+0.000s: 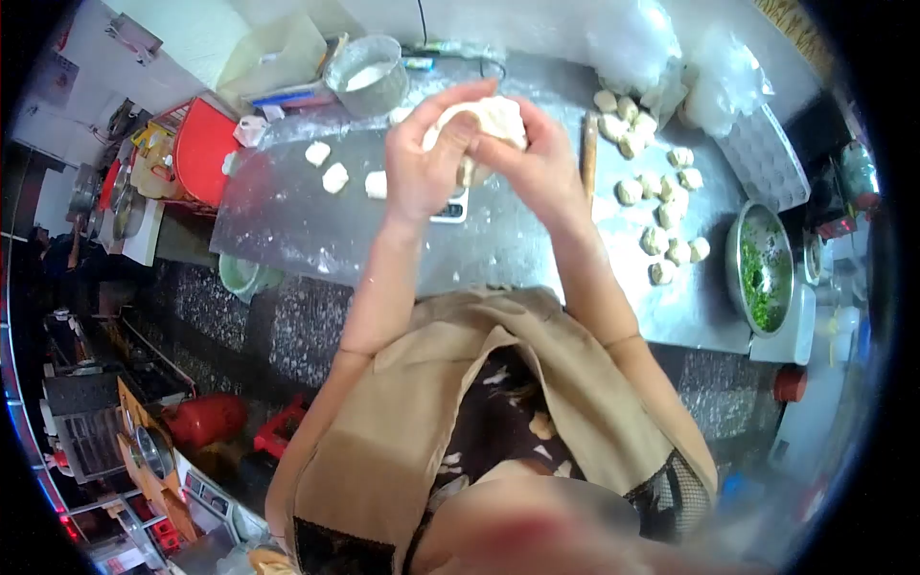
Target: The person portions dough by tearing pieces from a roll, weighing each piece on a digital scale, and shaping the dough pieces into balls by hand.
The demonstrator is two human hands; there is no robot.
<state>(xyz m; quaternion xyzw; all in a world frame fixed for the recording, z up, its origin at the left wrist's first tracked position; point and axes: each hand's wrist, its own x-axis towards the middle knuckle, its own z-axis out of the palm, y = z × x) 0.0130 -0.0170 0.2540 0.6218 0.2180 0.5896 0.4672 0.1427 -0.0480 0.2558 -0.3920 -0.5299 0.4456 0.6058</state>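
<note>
A lump of pale dough [496, 117] is held up above the metal table between my two hands. My left hand [422, 163] curls round its left side, with the thumb pressed on the front. From the other side my right hand [539, 158] grips it, thumb toward the middle. A small white scale [448, 209] lies below, mostly hidden by the hands. Left of it are loose dough pieces [334, 178], one of them [376, 185] close to my left wrist. A wooden rolling pin [589, 158] rests just right of my right hand.
Several dough balls [668, 213] sit on the metal table [297, 225] at right. Beyond them stand a steel bowl of chopped greens [764, 273] and a white tray [764, 158]. A metal pot of flour [367, 77] is at the back; a red lid-like object [203, 151] is left.
</note>
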